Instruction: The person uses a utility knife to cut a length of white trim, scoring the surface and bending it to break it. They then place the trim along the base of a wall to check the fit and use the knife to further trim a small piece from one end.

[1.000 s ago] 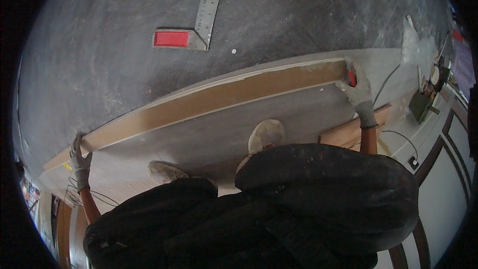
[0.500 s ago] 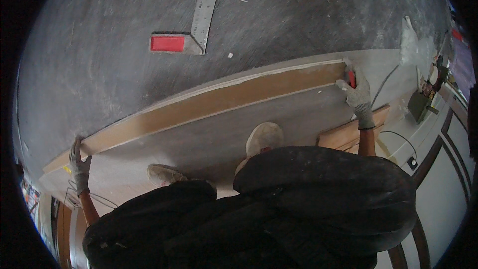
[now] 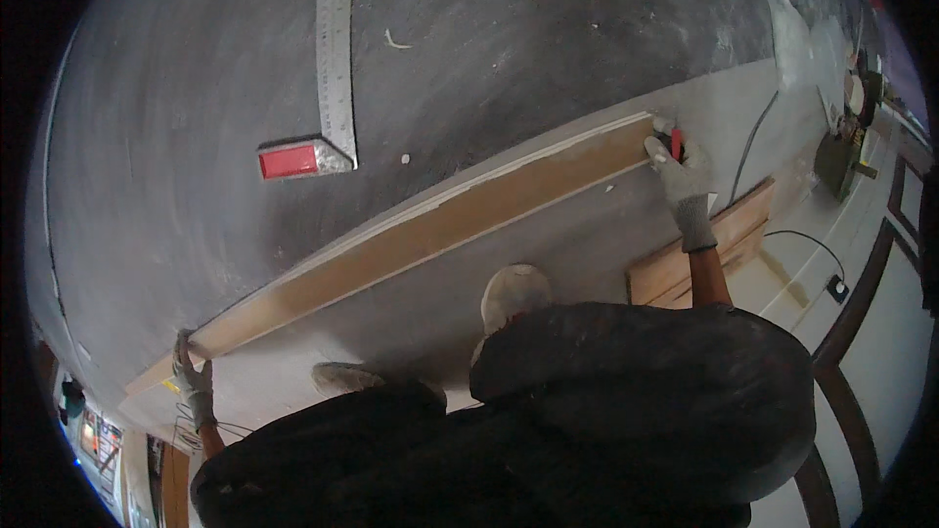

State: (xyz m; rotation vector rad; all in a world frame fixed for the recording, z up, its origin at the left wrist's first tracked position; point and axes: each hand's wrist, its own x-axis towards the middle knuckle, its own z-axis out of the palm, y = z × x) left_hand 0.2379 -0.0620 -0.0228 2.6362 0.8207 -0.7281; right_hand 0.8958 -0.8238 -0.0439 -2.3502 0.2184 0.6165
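A long, narrow tan strip of board (image 3: 440, 220) with pale edges runs slantwise across the picture, low at the left and higher at the right. Near its left end, my gloved left hand (image 3: 194, 381) is closed round it, thumb on the near side and fingers at the far edge. My gloved right hand (image 3: 685, 174) is at the strip's right end, its fingers curled round a small red tool (image 3: 676, 145) whose kind is mostly hidden. Beyond the strip, a metal try square (image 3: 337, 59) with a red-faced stock lies on the dark grey surface (image 3: 196, 117).
My shoes (image 3: 516, 295) stand just on the near side of the strip. Wooden boards (image 3: 685, 252) lie by my right forearm. A dark cable (image 3: 753, 147) and a whitish bag-like thing (image 3: 790, 34) are at the right, near white panels (image 3: 885, 332) with brown trim.
The whole view has turned and shifted, so the square appears farther left and lower. Both hands stay at the strip's ends, the right still with the red tool.
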